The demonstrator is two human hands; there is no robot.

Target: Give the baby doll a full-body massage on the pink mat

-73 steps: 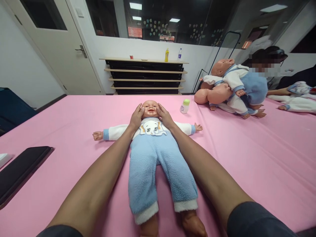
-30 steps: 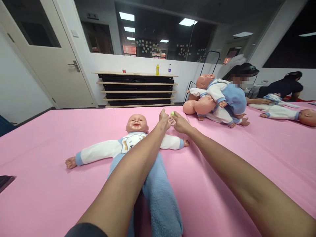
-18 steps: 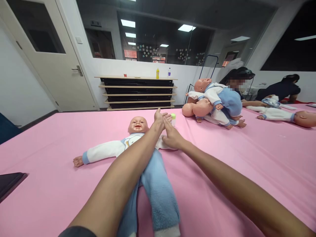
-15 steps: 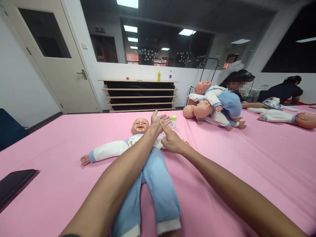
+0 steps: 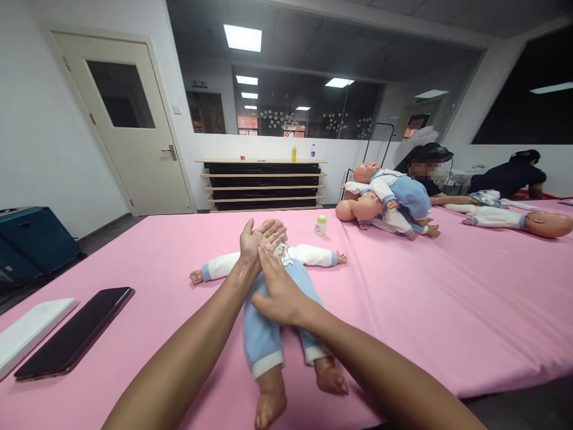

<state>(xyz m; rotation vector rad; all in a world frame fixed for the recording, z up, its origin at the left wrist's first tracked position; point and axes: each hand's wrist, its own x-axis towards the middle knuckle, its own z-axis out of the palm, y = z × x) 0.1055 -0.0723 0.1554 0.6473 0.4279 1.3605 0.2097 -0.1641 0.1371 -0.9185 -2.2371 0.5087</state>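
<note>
On its back on the pink cloth (image 5: 403, 310) lies a baby doll (image 5: 262, 334) in a white and blue outfit, arms spread and feet toward me. Over its chest and head I hold my left hand (image 5: 264, 237), palm up with fingers stretched out and nothing on the palm that I can see. My right hand (image 5: 280, 286) lies with extended fingers against the left palm and wrist, thumb apart. The doll's face is mostly hidden behind my left hand. A small white bottle with a green cap (image 5: 320, 226) stands beyond the doll's arm.
A black phone (image 5: 76, 331) and a white flat box (image 5: 33, 328) lie at the left. Several dolls (image 5: 389, 197) are piled at the back right, near a person (image 5: 425, 167) with another doll (image 5: 505, 215). A low shelf stack (image 5: 264, 185) stands behind the table.
My view has shifted left and back, bringing the doll's feet and the phone into sight. Both hands have come nearer, and my right hand has slid from the left fingers toward the wrist.
</note>
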